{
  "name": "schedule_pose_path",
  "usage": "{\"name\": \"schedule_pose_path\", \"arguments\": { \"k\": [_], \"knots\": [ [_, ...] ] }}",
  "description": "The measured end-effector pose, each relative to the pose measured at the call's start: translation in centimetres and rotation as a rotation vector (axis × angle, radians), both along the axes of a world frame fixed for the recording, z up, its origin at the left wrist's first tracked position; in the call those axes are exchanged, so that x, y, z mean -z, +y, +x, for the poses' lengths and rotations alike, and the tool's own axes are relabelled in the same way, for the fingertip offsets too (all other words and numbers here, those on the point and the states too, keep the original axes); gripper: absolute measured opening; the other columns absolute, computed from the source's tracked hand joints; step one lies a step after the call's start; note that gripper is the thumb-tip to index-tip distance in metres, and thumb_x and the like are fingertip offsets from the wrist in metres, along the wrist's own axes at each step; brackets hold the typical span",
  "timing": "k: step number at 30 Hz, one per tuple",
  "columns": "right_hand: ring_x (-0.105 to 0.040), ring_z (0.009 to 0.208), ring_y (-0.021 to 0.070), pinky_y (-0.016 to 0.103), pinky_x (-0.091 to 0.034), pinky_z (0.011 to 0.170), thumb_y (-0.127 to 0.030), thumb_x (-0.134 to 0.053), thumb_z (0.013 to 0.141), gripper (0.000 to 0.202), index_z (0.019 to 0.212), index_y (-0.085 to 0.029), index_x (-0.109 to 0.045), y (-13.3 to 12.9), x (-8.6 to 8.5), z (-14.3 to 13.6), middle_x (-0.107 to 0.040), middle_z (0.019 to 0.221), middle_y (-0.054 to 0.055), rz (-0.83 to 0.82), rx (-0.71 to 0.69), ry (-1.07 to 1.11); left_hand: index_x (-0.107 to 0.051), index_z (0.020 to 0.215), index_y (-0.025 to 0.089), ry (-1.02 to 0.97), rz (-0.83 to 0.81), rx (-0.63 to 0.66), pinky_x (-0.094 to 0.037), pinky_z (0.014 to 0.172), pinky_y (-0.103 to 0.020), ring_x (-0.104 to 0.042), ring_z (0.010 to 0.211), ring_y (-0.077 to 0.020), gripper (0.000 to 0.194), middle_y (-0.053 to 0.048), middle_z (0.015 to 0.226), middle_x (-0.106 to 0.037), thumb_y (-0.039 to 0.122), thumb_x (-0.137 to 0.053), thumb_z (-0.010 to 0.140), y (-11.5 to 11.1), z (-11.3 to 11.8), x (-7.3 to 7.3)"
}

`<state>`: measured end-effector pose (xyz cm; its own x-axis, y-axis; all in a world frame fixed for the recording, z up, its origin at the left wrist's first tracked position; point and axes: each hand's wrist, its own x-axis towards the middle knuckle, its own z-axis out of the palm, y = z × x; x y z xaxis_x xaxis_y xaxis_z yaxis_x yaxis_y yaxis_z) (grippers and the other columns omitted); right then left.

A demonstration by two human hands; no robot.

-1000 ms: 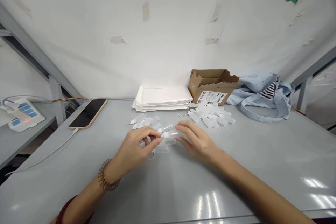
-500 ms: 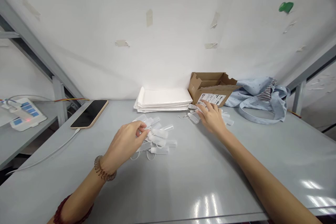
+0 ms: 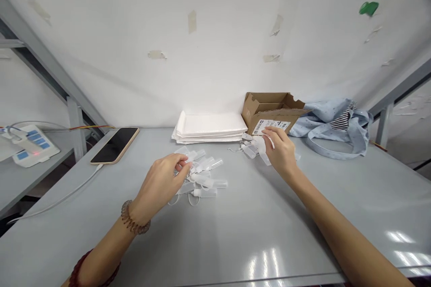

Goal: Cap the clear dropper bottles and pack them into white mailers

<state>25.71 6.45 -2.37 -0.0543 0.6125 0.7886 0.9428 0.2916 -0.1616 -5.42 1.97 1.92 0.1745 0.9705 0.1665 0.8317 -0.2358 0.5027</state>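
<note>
Small translucent plastic bottles with strapped caps (image 3: 205, 193) lie heaped near the middle of the table. My left hand (image 3: 168, 172) rests at the left side of this heap, thumb and forefinger curled close together among the bottles; whatever lies in its pinch is hidden. A second group of the same bottles (image 3: 249, 150) lies farther right, before the cardboard box (image 3: 269, 116). Over this group hovers my right hand (image 3: 282, 149), with thumb and forefinger apart and no bottle visibly held. One bottle (image 3: 264, 158) shows just below its thumb.
A stack of white padded envelopes (image 3: 212, 126) stands against the wall, left of the box. At the back right lies a light blue cloth bag (image 3: 323, 121). A phone (image 3: 115, 145) with a white charging cable (image 3: 72, 196) is on the left. A power strip (image 3: 35, 145) sits beyond the frame post.
My right hand has shifted slightly right and back from its bottles, uncovering one of them. Near my left hand, the topmost bottles lie differently; that hand has barely moved.
</note>
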Motion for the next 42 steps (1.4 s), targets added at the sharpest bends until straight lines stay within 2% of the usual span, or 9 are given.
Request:
{"name": "schedule_pose_path", "arguments": {
  "k": [3, 6, 10, 13, 18, 25, 30, 38, 42],
  "knots": [
    [-0.064, 0.092, 0.0208, 0.037, -0.052, 0.080, -0.019, -0.049, 0.089, 0.014, 0.094, -0.020, -0.062, -1.4, -1.2, -1.6, -0.066, 0.097, 0.009, 0.071, -0.099, 0.091, -0.066, 0.096, 0.017, -0.059, -0.007, 0.043, -0.049, 0.065, -0.030, -0.064, 0.079, -0.0225, 0.032, -0.006, 0.085, -0.070, 0.039, -0.045, 0.087, -0.2, 0.3, -0.1],
    [-0.064, 0.088, 0.0212, 0.037, -0.053, 0.077, -0.021, -0.062, 0.082, 0.006, 0.088, -0.020, -0.063, -3.5, -2.3, -4.0, -0.068, 0.091, 0.007, 0.059, -0.298, 0.351, -0.066, 0.098, 0.017, -0.155, -0.052, 0.097, -0.050, 0.064, -0.029, -0.063, 0.075, -0.0203, 0.030, -0.005, 0.085, -0.069, 0.038, -0.048, 0.086, -0.7, 1.0, -0.2],
    [-0.066, 0.083, 0.0200, 0.033, -0.056, 0.069, -0.024, -0.068, 0.078, 0.012, 0.088, -0.020, -0.064, -6.4, -3.3, -6.9, -0.068, 0.090, 0.006, -0.247, -0.514, 0.818, -0.062, 0.108, 0.019, -0.325, -0.176, 0.185, -0.051, 0.067, -0.026, -0.063, 0.078, -0.0178, 0.030, -0.004, 0.089, -0.068, 0.035, -0.052, 0.086, -1.3, 1.7, -0.2],
    [-0.068, 0.074, 0.0182, 0.033, -0.057, 0.067, -0.026, -0.070, 0.076, 0.012, 0.084, -0.020, -0.064, -7.7, -3.6, -8.0, -0.067, 0.088, 0.005, -0.420, -0.647, 1.054, -0.056, 0.119, 0.021, -0.471, -0.327, 0.279, -0.051, 0.070, -0.026, -0.063, 0.083, -0.0168, 0.037, -0.003, 0.096, -0.067, 0.036, -0.053, 0.086, -1.5, 1.8, -0.3],
    [-0.066, 0.074, 0.0138, 0.029, -0.054, 0.072, -0.025, -0.070, 0.076, 0.010, 0.082, -0.022, -0.063, -8.1, -3.7, -8.2, -0.064, 0.092, 0.001, -0.535, -0.678, 1.235, -0.059, 0.114, 0.019, -0.694, -0.602, 0.429, -0.051, 0.067, -0.026, -0.062, 0.084, -0.0167, 0.031, -0.005, 0.098, -0.067, 0.031, -0.053, 0.087, -1.7, 1.5, -0.8],
    [-0.065, 0.078, 0.0123, 0.027, -0.052, 0.077, -0.027, -0.072, 0.075, 0.012, 0.078, -0.022, -0.062, -7.9, -3.8, -8.4, -0.062, 0.093, -0.001, -0.646, -0.675, 1.365, -0.065, 0.101, 0.017, -0.822, -0.767, 0.519, -0.051, 0.066, -0.027, -0.061, 0.076, -0.0145, 0.021, -0.005, 0.089, -0.067, 0.028, -0.058, 0.085, -2.2, 2.4, -0.5],
    [-0.065, 0.080, 0.0134, 0.029, -0.050, 0.079, -0.028, -0.071, 0.076, 0.012, 0.079, -0.023, -0.061, -7.7, -3.5, -8.4, -0.061, 0.093, -0.002, -0.677, -0.698, 1.352, -0.066, 0.085, 0.015, -0.810, -0.709, 0.435, -0.048, 0.063, -0.024, -0.058, 0.066, -0.0114, 0.020, -0.003, 0.079, -0.066, 0.033, -0.056, 0.086, -1.9, 2.2, -0.2],
    [-0.061, 0.079, 0.0119, 0.027, -0.049, 0.075, -0.026, -0.066, 0.081, 0.011, 0.090, -0.024, -0.060, -7.9, -3.2, -8.5, -0.060, 0.091, -0.001, -0.777, -0.795, 1.163, -0.065, 0.082, 0.017, -0.794, -0.366, 0.115, -0.047, 0.059, -0.021, -0.055, 0.060, -0.0095, 0.019, 0.001, 0.067, -0.062, 0.035, -0.060, 0.084, -1.5, 1.7, -0.6],
    [-0.059, 0.086, 0.0150, 0.030, -0.050, 0.076, -0.026, -0.063, 0.083, 0.010, 0.092, -0.023, -0.059, -8.3, -3.2, -8.9, -0.060, 0.092, 0.001, -0.798, -0.810, 1.097, -0.066, 0.085, 0.018, -0.744, -0.277, 0.117, -0.047, 0.057, -0.020, -0.057, 0.062, -0.0103, 0.017, 0.001, 0.067, -0.062, 0.034, -0.062, 0.082, -1.8, 1.8, -0.8]
  ]
}}
